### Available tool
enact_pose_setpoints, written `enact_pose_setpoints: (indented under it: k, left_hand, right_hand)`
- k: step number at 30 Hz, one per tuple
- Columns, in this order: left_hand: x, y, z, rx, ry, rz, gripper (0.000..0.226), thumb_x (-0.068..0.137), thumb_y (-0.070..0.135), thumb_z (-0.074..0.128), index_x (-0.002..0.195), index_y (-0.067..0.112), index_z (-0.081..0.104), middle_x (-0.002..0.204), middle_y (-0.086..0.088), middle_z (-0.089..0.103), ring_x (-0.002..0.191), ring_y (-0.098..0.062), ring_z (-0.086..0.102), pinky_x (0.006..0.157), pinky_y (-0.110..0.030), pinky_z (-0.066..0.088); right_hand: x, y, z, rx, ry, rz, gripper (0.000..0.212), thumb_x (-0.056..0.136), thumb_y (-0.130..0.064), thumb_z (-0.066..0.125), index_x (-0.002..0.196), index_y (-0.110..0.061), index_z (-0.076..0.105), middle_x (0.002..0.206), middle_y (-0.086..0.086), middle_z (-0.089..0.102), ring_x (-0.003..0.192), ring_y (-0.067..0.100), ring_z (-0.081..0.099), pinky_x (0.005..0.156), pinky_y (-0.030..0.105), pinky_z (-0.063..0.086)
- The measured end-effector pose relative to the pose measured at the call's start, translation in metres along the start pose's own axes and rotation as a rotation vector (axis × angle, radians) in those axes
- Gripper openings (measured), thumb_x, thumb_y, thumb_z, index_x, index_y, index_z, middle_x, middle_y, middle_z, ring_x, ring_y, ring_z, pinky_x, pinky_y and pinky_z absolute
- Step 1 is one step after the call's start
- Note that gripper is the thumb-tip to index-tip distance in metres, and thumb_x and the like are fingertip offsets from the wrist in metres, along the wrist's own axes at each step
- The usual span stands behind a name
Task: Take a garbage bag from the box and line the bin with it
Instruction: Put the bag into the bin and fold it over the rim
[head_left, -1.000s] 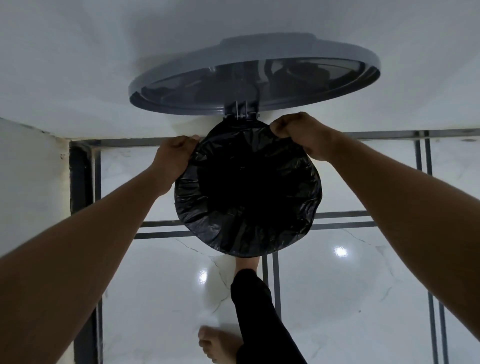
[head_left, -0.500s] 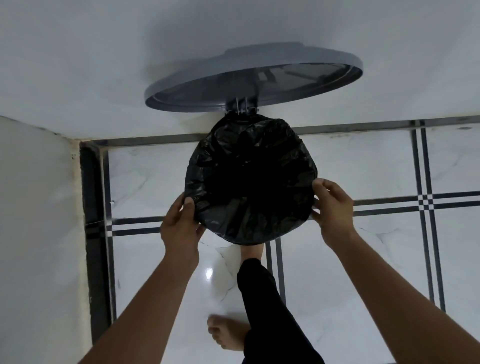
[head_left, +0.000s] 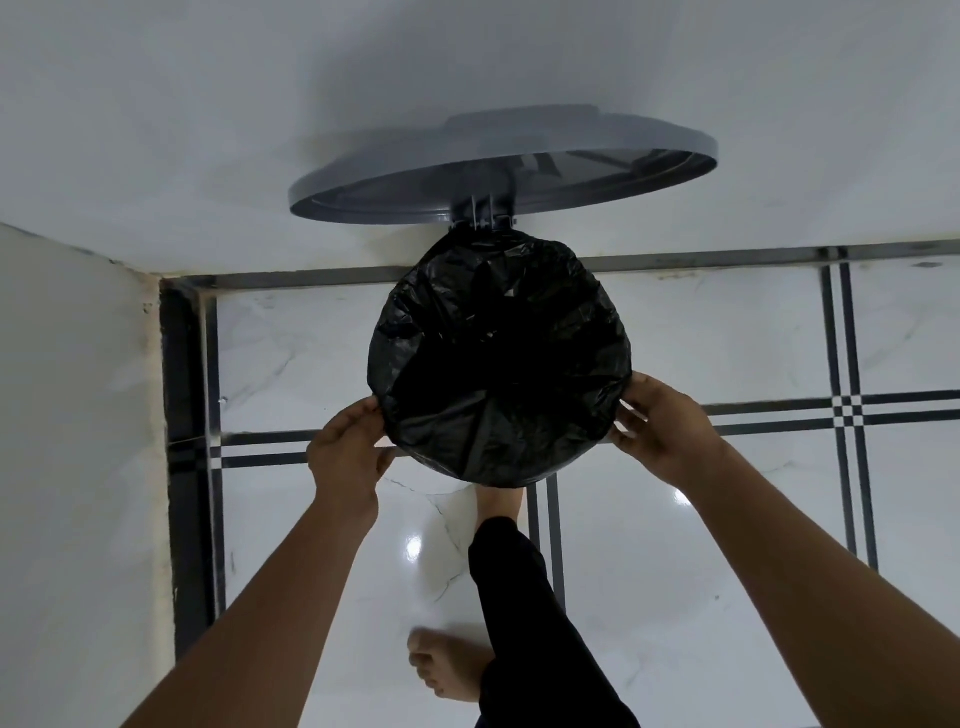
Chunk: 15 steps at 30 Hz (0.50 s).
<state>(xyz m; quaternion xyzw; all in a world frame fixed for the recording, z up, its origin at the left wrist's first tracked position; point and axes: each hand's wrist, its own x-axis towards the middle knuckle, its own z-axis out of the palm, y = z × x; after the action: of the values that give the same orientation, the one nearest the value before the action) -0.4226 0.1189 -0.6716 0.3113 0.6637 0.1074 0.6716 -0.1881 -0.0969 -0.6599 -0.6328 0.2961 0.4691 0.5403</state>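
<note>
A black garbage bag (head_left: 498, 374) is spread over the round mouth of the bin and folded down over its rim, hiding the bin's body. The grey bin lid (head_left: 504, 171) stands open behind it against the wall. My left hand (head_left: 345, 452) pinches the bag's edge at the near-left side of the rim. My right hand (head_left: 665, 431) grips the bag's edge at the near-right side, thumb on top. The bag box is not in view.
The bin stands on a glossy white marble floor (head_left: 701, 545) with dark inlay lines, close to a white wall (head_left: 62, 415) on the left. One bare foot (head_left: 498, 499) is at the bin's base, the other foot (head_left: 447, 665) stands nearer.
Both hands have come from the far side of the rim round to the near sides, drawing the bag's edge down over it. The view has shifted slightly.
</note>
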Motion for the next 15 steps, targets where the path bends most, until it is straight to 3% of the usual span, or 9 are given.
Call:
enact_pose_setpoints:
  k: [3, 6, 8, 10, 13, 15]
  left_hand:
    - [-0.005, 0.003, 0.003, -0.026, -0.036, -0.111, 0.013, 0.088, 0.017, 0.064, 0.093, 0.020, 0.075, 0.093, -0.002, 0.068, 0.086, -0.023, 0.063, 0.083, -0.036, 0.055]
    - [-0.008, 0.000, 0.000, -0.163, -0.161, -0.196, 0.013, 0.094, 0.023, 0.064, 0.097, 0.021, 0.076, 0.106, -0.002, 0.070, 0.094, -0.024, 0.066, 0.081, -0.036, 0.058]
    - [-0.006, -0.005, -0.007, -0.184, -0.245, -0.192, 0.030, 0.095, 0.012, 0.062, 0.120, 0.021, 0.075, 0.123, -0.003, 0.071, 0.106, -0.025, 0.067, 0.087, -0.036, 0.058]
    - [-0.004, -0.009, -0.016, -0.078, -0.335, -0.174, 0.061, 0.090, -0.006, 0.054, 0.134, 0.035, 0.067, 0.137, 0.003, 0.066, 0.116, -0.025, 0.065, 0.097, -0.043, 0.055]
    - [-0.007, -0.014, -0.026, 0.134, -0.480, -0.083, 0.098, 0.083, -0.024, 0.055, 0.145, 0.052, 0.050, 0.147, 0.011, 0.058, 0.123, -0.029, 0.067, 0.104, -0.054, 0.052]
    - [-0.012, -0.017, -0.024, 0.187, -0.473, -0.005, 0.103, 0.081, -0.024, 0.065, 0.147, 0.053, 0.047, 0.146, 0.008, 0.058, 0.119, -0.029, 0.069, 0.101, -0.051, 0.055]
  right_hand:
    - [-0.001, -0.002, -0.002, 0.042, 0.017, 0.028, 0.027, 0.094, -0.001, 0.054, 0.089, -0.014, 0.077, 0.093, 0.002, 0.074, 0.093, 0.023, 0.068, 0.079, 0.039, 0.061]
    - [-0.003, 0.000, -0.008, 0.086, -0.060, 0.078, 0.018, 0.092, -0.008, 0.053, 0.089, -0.014, 0.070, 0.091, 0.002, 0.067, 0.084, 0.022, 0.066, 0.074, 0.039, 0.062]
    - [-0.003, 0.003, -0.012, 0.066, -0.130, 0.106, 0.029, 0.091, -0.007, 0.052, 0.107, -0.013, 0.075, 0.099, 0.003, 0.066, 0.090, 0.024, 0.065, 0.087, 0.045, 0.062]
    - [-0.003, 0.006, -0.016, 0.063, -0.194, 0.133, 0.046, 0.091, -0.003, 0.051, 0.129, -0.018, 0.072, 0.108, 0.005, 0.066, 0.102, 0.029, 0.066, 0.100, 0.053, 0.057]
    - [-0.004, 0.008, -0.019, 0.061, -0.249, 0.116, 0.050, 0.094, 0.001, 0.053, 0.133, -0.025, 0.069, 0.112, 0.004, 0.071, 0.104, 0.030, 0.069, 0.100, 0.050, 0.057]
    - [-0.005, 0.012, -0.022, 0.048, -0.261, 0.091, 0.049, 0.095, 0.003, 0.056, 0.132, -0.028, 0.067, 0.107, 0.000, 0.074, 0.098, 0.024, 0.071, 0.098, 0.047, 0.056]
